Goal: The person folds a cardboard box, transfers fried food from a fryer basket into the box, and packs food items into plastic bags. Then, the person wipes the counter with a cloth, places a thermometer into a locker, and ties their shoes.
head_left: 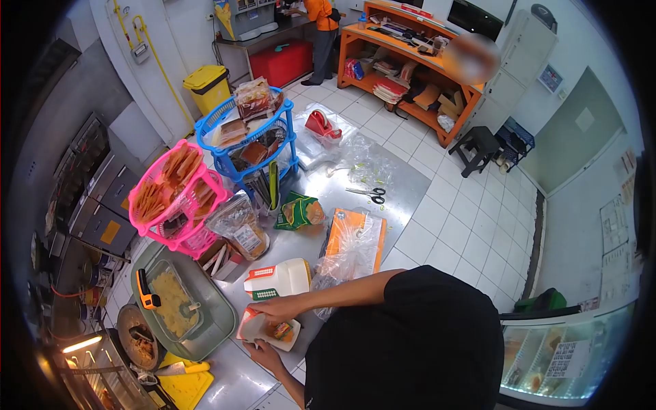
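Note:
An open white, red-flapped food box point(295, 342) sits at the steel table's lower edge, with a small orange and green item point(281, 332) inside. My right hand point(275, 309) reaches over its upper side, fingers closed on the box wall. Below, my left hand point(265, 357) has its fingertips pinched at the box's lower left corner. Just above stands another white box with red and green panels point(290, 277). To the left, a grey-green tub point(222, 321) bears a clear container of yellowish food point(174, 301) and an orange and black device point(147, 294).
Pink basket point(174, 236), blue rack point(290, 140), green bag point(298, 212), scissors point(372, 196) and a plastic-covered orange box point(355, 239) stand on the steel table. Lower left are a pan point(130, 342) and knife point(181, 370). A person in orange point(320, 17) stands at the back.

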`<state>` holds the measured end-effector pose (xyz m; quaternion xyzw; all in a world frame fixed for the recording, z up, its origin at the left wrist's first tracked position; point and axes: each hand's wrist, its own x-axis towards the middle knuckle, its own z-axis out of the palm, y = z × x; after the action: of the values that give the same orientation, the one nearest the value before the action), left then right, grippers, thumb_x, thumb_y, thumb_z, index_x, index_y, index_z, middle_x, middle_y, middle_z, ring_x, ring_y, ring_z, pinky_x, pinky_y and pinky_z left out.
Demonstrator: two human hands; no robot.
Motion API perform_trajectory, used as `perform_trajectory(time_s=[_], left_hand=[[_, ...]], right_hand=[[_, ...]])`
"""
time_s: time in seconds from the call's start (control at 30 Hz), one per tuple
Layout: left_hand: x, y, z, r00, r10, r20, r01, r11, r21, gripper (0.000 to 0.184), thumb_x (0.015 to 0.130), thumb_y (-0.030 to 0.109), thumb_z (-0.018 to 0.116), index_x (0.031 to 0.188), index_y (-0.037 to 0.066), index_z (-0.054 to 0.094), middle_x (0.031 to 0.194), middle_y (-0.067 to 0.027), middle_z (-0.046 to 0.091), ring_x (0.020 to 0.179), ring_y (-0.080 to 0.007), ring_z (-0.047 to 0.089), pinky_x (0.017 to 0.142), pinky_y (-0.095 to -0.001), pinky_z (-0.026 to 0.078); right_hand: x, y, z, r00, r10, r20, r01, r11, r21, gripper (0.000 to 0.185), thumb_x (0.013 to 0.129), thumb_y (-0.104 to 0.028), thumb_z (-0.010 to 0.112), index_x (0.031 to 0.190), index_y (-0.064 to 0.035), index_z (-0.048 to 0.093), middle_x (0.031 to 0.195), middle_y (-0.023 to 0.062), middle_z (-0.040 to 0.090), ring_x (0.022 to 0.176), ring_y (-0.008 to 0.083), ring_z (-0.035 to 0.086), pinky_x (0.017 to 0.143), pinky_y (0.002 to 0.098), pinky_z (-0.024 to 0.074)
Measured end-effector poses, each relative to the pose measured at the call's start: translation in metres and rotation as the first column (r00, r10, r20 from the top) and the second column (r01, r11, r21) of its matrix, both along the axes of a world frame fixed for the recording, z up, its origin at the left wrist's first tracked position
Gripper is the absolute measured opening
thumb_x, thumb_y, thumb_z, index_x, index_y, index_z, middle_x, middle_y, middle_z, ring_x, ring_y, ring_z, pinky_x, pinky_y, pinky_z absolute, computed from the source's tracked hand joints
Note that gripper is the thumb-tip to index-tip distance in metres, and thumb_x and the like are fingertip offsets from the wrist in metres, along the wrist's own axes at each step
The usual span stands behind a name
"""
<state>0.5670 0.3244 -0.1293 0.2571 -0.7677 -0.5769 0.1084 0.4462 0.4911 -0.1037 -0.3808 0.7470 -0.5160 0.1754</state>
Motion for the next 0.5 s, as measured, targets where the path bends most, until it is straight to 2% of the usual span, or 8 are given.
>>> perform_trajectory(time_s=[0.03, 0.1, 0.17, 0.3, 0.37, 0.4, 0.43, 0.5], left_hand=[[0.007, -0.002, -0.004, 1.0, 0.007, 0.005, -0.007, 1.0, -0.002, 0.044, 0.094, 0.015, 0.05, 0.133, -0.003, 0.043, 0.117, -0.0254, 0.059, 0.101, -0.0323, 0.064, 0.071, -0.0386, 0.057], [0.027, -0.011, -0.024, 0.998, -0.047, -0.035, 0.056, 0.941, 0.333, 0.044, 0.093, 0.004, 0.045, 0.136, 0.0, 0.036, 0.126, -0.0249, 0.052, 0.104, -0.0321, 0.062, 0.073, -0.0374, 0.059], [0.043, -0.014, -0.031, 0.995, -0.097, 0.007, 0.088, 0.922, 0.378, 0.04, 0.093, -0.002, 0.04, 0.133, 0.001, 0.038, 0.139, -0.0228, 0.041, 0.113, -0.0335, 0.058, 0.08, -0.0368, 0.058], [0.064, 0.005, -0.019, 0.957, -0.269, -0.105, 0.288, 0.915, 0.283, 0.041, 0.086, -0.012, 0.04, 0.126, -0.001, 0.044, 0.145, -0.0204, 0.035, 0.128, -0.0343, 0.045, 0.091, -0.038, 0.053], [0.068, 0.012, -0.026, 0.895, -0.408, -0.183, 0.396, 0.913, -0.097, 0.046, 0.08, -0.018, 0.043, 0.122, 0.001, 0.047, 0.145, -0.0223, 0.034, 0.127, -0.0365, 0.046, 0.092, -0.0399, 0.052], [0.071, 0.018, -0.025, 0.899, -0.409, -0.154, 0.385, 0.908, -0.165, 0.047, 0.078, -0.02, 0.044, 0.118, 0.003, 0.049, 0.145, -0.023, 0.032, 0.128, -0.0384, 0.044, 0.093, -0.0424, 0.051], [0.074, 0.023, -0.027, 0.913, -0.373, -0.163, 0.369, 0.928, -0.056, 0.045, 0.078, -0.02, 0.044, 0.116, 0.004, 0.051, 0.145, -0.0231, 0.031, 0.129, -0.0394, 0.042, 0.096, -0.0427, 0.049], [0.08, 0.02, -0.064, 0.896, -0.395, -0.204, 0.382, 0.919, -0.102, 0.046, 0.077, -0.021, 0.043, 0.116, 0.003, 0.051, 0.144, -0.0235, 0.031, 0.124, -0.0387, 0.048, 0.095, -0.0422, 0.049]], right_hand=[[0.0, 0.005, -0.001, 1.0, 0.007, 0.005, -0.007, 1.0, -0.002, 0.044, 0.088, -0.014, 0.049, 0.13, -0.0022, 0.039, 0.104, 0.0246, 0.059, 0.095, 0.0402, 0.061, 0.081, 0.0467, 0.0462], [0.001, 0.018, -0.004, 0.996, 0.086, -0.036, -0.086, 0.996, -0.014, 0.047, 0.084, -0.01, 0.052, 0.13, -0.0054, 0.042, 0.105, 0.0202, 0.06, 0.098, 0.0384, 0.06, 0.083, 0.0465, 0.0455], [0.012, 0.034, 0.012, 0.989, 0.124, 0.08, -0.126, 0.992, 0.023, 0.045, 0.082, -0.007, 0.055, 0.127, -0.0082, 0.047, 0.109, 0.0159, 0.06, 0.099, 0.0368, 0.06, 0.083, 0.0445, 0.0459], [0.038, 0.059, -0.014, 0.989, 0.123, 0.077, -0.126, 0.991, 0.044, 0.045, 0.084, -0.003, 0.055, 0.128, -0.0116, 0.046, 0.126, 0.0151, 0.053, 0.105, 0.0372, 0.058, 0.087, 0.0415, 0.0463], [0.05, 0.073, -0.015, 0.951, 0.109, -0.288, -0.061, 0.984, 0.169, 0.05, 0.083, -0.002, 0.056, 0.13, -0.0144, 0.044, 0.138, 0.0156, 0.042, 0.115, 0.0389, 0.053, 0.093, 0.0414, 0.0457], [0.053, 0.077, -0.014, 0.963, 0.16, -0.215, -0.104, 0.963, 0.249, 0.052, 0.084, -0.006, 0.056, 0.133, -0.0163, 0.042, 0.145, 0.0157, 0.032, 0.124, 0.0398, 0.046, 0.099, 0.0409, 0.0434], [0.054, 0.082, -0.017, 0.961, 0.164, -0.221, -0.107, 0.963, 0.247, 0.052, 0.084, -0.006, 0.056, 0.133, -0.0163, 0.042, 0.145, 0.0157, 0.032, 0.124, 0.0398, 0.046, 0.099, 0.0409, 0.0434], [0.056, 0.089, -0.026, 0.975, 0.167, -0.146, -0.104, 0.926, 0.364, 0.05, 0.086, -0.01, 0.054, 0.134, -0.0169, 0.042, 0.147, 0.0151, 0.032, 0.125, 0.0377, 0.046, 0.102, 0.0404, 0.0419]])
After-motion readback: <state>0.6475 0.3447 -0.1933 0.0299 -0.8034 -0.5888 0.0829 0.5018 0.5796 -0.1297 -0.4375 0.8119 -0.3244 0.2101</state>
